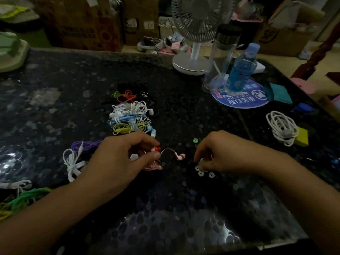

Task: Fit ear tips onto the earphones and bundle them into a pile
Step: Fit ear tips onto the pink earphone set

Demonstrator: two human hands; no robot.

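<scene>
My left hand [121, 159] pinches one red-and-white earbud [156, 149] of a red earphone set; its cord loops right to the second earbud [181, 156], which lies on the dark table [174, 208]. The rest of the red cord is bunched under that hand. My right hand [219, 153] reaches down with curled fingers onto a small cluster of white ear tips [202, 171] and pinches a greenish tip; what it holds is partly hidden. A green ear tip [195, 140] lies apart above it. A pile of bundled earphones [131, 116] in several colours sits behind my left hand.
Loose purple [84, 145], white [72, 162] and green [22, 199] earphone cords lie at the left. A coiled white cable [281, 127] rests at the right. A fan [195, 52], a clear flask [223, 56] and a blue bottle [242, 67] stand at the back.
</scene>
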